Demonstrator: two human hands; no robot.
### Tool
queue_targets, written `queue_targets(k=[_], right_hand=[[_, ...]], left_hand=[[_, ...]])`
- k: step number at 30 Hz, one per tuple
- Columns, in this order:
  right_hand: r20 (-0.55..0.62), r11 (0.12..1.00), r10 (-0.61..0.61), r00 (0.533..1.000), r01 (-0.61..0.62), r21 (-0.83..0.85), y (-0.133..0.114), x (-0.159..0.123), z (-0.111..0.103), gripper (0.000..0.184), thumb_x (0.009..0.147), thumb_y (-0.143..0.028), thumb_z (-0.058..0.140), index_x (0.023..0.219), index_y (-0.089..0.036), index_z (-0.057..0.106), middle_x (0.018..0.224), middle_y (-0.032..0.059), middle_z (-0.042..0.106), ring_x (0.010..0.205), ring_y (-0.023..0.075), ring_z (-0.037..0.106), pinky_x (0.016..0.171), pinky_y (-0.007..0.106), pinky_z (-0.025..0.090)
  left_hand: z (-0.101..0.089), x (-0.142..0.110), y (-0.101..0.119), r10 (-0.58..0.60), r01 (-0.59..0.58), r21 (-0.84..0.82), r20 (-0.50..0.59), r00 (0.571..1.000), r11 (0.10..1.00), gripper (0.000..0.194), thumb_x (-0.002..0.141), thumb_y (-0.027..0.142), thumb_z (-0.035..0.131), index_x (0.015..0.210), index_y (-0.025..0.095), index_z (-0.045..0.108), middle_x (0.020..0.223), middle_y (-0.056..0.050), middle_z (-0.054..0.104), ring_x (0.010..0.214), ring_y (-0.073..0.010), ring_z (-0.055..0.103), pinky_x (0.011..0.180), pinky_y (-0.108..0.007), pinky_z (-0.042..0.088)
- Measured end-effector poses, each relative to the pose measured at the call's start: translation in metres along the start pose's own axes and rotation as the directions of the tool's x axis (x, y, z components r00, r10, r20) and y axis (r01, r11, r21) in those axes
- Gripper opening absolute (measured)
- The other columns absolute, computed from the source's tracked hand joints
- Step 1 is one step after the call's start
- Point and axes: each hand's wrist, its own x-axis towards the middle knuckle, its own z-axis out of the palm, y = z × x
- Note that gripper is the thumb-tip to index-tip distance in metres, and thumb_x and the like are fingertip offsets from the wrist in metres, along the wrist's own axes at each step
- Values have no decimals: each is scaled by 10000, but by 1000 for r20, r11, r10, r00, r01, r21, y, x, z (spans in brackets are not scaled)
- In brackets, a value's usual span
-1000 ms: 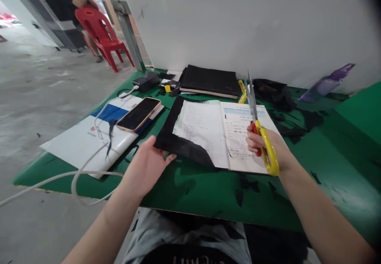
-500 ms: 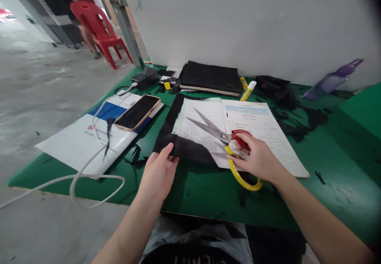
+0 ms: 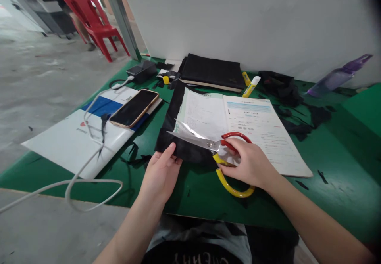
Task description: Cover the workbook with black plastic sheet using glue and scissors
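My right hand grips scissors with one red and one yellow handle, blades open and pointing left over the near edge of a black fabric piece. My left hand pinches the near left corner of that fabric. An open printed booklet lies on top of the fabric on the green table.
A phone rests on a white and blue folder at the left, with a white cable looping off the table edge. A black notebook, glue stick, black scraps and a purple bottle lie at the back. A red chair stands on the floor.
My right hand swung the scissors from upright down to the left, onto the fabric's near edge. My left hand moved onto the fabric corner and took hold of it.
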Motion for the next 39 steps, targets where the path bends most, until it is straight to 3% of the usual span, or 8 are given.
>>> queue_targets(k=[10,18,24,31,39], right_hand=[[26,999,-24,999,25,-26,-7,2,5,513,690,-447,660,1089,-134,582,841,70,654,695,191,606,548,296,464],[3,998,-63,998,63,1,-5,2,7,475,703,-408,667,1076,-126,583,842,59,645,700,173,592,557,284,467],[35,999,-46,998,46,9,-4,2,7,434,700,-401,672,1034,-138,585,812,51,632,667,167,571,542,288,446],[58,999,-14,998,12,37,-3,3,6,396,708,-415,670,1006,-166,596,797,45,649,658,169,580,544,290,447],[57,1000,-9,998,7,25,-1,3,5,387,697,-389,683,1006,-165,623,811,34,671,666,167,593,559,295,449]], left_hand=[[1,0,-1,-13,13,-17,1,1000,1000,177,866,277,598,1028,275,668,1194,-11,676,1194,-232,570,945,-367,511],[2,-1,0,-23,23,13,-10,1000,1000,195,850,293,604,1032,261,669,1183,-22,681,1199,-246,565,938,-376,508],[3,-1,1,-33,34,36,-20,999,999,105,836,304,620,906,245,671,1153,-24,690,1190,-261,570,919,-370,511],[3,-2,3,-25,25,62,1,1000,998,227,851,320,604,1058,261,672,1222,-32,659,1205,-261,558,927,-371,511],[3,-2,2,-45,45,13,-11,999,999,195,848,290,616,1031,257,674,1217,-28,663,1192,-248,570,922,-367,515]])
